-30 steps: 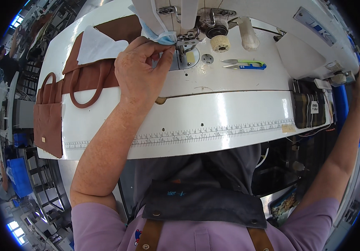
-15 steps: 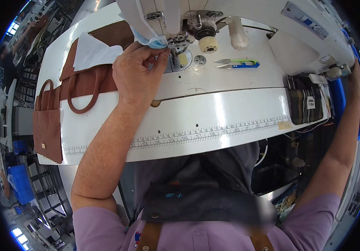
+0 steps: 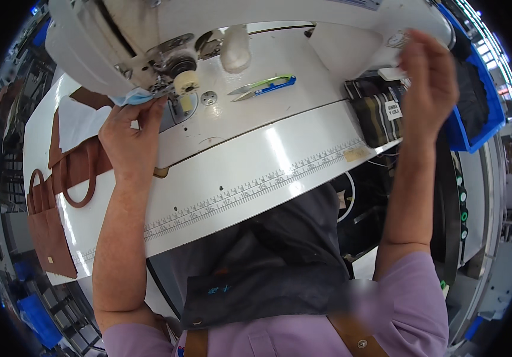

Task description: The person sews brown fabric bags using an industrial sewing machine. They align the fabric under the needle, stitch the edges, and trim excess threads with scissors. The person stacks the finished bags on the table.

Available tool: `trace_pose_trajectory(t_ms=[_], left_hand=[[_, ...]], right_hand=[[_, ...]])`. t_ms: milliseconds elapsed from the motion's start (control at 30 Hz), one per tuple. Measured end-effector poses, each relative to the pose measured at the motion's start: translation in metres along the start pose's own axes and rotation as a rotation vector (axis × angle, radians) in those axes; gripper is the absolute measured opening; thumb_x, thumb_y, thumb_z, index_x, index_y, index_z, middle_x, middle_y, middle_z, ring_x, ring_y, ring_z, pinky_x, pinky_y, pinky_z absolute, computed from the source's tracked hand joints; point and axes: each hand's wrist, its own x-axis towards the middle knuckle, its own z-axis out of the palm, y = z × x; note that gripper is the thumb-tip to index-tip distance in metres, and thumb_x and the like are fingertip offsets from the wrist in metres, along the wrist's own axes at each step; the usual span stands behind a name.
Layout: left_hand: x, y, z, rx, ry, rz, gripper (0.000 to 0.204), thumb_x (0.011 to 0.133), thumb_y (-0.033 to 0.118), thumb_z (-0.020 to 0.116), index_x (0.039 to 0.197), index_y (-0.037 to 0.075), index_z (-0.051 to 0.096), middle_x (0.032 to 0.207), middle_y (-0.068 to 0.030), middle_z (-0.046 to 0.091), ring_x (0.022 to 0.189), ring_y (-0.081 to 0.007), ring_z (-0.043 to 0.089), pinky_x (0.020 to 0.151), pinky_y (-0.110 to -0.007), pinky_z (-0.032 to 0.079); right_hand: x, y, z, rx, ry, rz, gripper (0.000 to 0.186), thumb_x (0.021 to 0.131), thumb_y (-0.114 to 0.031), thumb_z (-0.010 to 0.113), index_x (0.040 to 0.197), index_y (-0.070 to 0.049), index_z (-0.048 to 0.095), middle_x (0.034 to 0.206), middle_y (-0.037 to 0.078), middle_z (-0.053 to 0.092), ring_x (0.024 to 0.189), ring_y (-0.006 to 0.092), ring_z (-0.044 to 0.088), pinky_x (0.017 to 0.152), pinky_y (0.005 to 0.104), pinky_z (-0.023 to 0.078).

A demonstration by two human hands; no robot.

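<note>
My left hand (image 3: pixel 131 134) is at the needle area of a white sewing machine (image 3: pixel 279 18), with thumb and forefinger pinched together below the presser foot. What sits between those fingertips is too small or hidden to name. A light blue piece of cloth (image 3: pixel 132 97) hangs on the machine head, right above the fingers. My right hand (image 3: pixel 428 83) is raised in the air near the machine's right end, in front of the striped pouch, and motion smears its fingers. Thread snips (image 3: pixel 265 87) with blue and green handles lie on the machine bed, between the two hands.
Brown leather-like bag pieces (image 3: pixel 50 238) with looped handles and a white sheet (image 3: pixel 80 128) lie left of my left hand. A dark striped pouch (image 3: pixel 372 122) sits at the table's right end. Beyond it stands a blue bin (image 3: pixel 497 128) holding dark material. A printed ruler (image 3: pixel 256 193) runs along the front edge.
My right hand has come away from the machine's far right end, toward the left. My left hand stays pinched at the needle. The view has turned, so the table appears further left.
</note>
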Motion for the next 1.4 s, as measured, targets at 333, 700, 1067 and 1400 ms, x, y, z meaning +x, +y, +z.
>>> trace_pose_trajectory(t_ms=[333, 700, 1067, 1400], left_hand=[[0.005, 0.003, 0.004, -0.018, -0.017, 0.035, 0.015, 0.081, 0.013, 0.08, 0.09, 0.002, 0.076, 0.072, -0.0073, 0.064, 0.061, -0.0146, 0.058, 0.06, -0.03, 0.045], [0.004, 0.006, 0.001, -0.039, -0.036, -0.025, 0.015, 0.082, 0.013, 0.079, 0.091, 0.001, 0.076, 0.073, -0.0079, 0.066, 0.064, -0.0149, 0.056, 0.063, -0.031, 0.045], [0.005, 0.007, 0.002, -0.038, -0.045, -0.04, 0.012, 0.08, 0.016, 0.08, 0.089, 0.008, 0.078, 0.074, -0.0033, 0.067, 0.058, -0.0154, 0.06, 0.057, -0.031, 0.047], [0.005, 0.009, 0.001, -0.056, -0.054, -0.046, 0.013, 0.079, 0.016, 0.08, 0.088, 0.006, 0.078, 0.075, -0.0041, 0.067, 0.062, -0.0157, 0.06, 0.061, -0.03, 0.047]], right_hand=[[-0.054, -0.028, 0.171, -0.024, -0.868, 0.299, 0.032, 0.091, -0.034, 0.065, 0.084, -0.003, 0.071, 0.07, 0.015, 0.068, 0.069, 0.0321, 0.068, 0.067, 0.0428, 0.053], [-0.054, -0.032, 0.187, -0.417, -0.893, 0.19, 0.036, 0.092, -0.041, 0.06, 0.085, -0.009, 0.074, 0.077, 0.013, 0.071, 0.076, 0.0344, 0.07, 0.071, 0.0455, 0.057], [-0.068, -0.034, 0.177, -0.075, -0.6, 0.25, 0.022, 0.083, -0.028, 0.072, 0.083, -0.006, 0.068, 0.064, 0.009, 0.067, 0.058, 0.028, 0.067, 0.054, 0.0389, 0.052], [-0.067, -0.026, 0.193, -0.09, -0.604, 0.225, 0.016, 0.088, -0.023, 0.072, 0.088, -0.008, 0.073, 0.057, 0.004, 0.062, 0.048, 0.0154, 0.057, 0.049, 0.0311, 0.045]])
